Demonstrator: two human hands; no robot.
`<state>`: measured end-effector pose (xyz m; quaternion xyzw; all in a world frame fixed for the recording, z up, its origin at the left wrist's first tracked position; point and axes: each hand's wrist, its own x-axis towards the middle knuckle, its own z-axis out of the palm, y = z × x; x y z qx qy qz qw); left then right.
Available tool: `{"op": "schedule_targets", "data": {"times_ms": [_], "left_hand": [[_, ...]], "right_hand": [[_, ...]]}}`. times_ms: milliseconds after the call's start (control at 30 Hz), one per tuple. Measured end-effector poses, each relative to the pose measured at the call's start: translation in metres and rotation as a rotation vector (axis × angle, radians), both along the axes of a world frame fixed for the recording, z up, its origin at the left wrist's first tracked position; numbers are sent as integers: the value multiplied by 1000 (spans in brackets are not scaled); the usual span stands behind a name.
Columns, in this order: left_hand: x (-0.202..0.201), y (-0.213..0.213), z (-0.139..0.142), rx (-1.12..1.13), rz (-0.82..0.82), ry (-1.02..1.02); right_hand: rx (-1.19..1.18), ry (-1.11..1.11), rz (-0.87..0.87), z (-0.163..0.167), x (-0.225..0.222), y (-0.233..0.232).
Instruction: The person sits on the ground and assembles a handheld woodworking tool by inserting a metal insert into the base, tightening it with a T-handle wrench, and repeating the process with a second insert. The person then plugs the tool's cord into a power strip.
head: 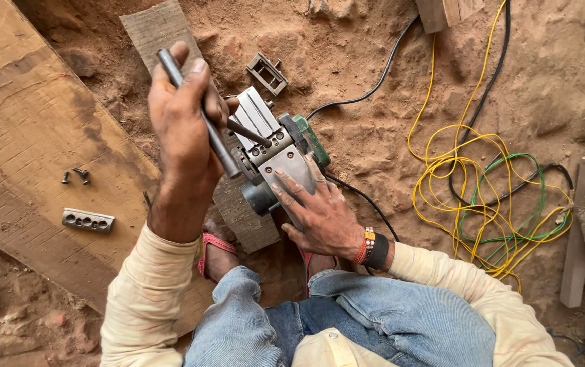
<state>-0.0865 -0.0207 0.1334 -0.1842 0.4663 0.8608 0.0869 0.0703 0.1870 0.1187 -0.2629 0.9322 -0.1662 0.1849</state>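
An upturned electric planer with a green body and metal sole lies on a narrow plank over the dirt. My left hand is shut on a long metal socket wrench, whose bent end sits on the planer's blade drum. Flat on the planer's sole lies my right hand, pressing it down with spread fingers. A beaded bracelet and a black band circle that wrist. My feet in red sandals rest below the planer.
A wide board at left carries loose bolts and a metal clamp plate. Another metal bracket lies on the dirt. Tangled yellow, green and black cables spread at right, beside wood offcuts.
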Motion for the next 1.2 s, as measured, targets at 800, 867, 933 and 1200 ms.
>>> {"op": "schedule_targets", "data": {"times_ms": [800,867,933,1200], "left_hand": [[-59,-19,53,-852,-1004,72],[-61,-15,64,-1523,-1177,178],[-53,2,57,-1739,-1232,178],[-24,26,-18,-2390,-213,575]], "right_hand": [[-7,11,25,6,-1,1],[-9,15,9,8,-1,0],[-5,39,21,8,-2,-1],[19,11,-7,10,-2,-5]]}}
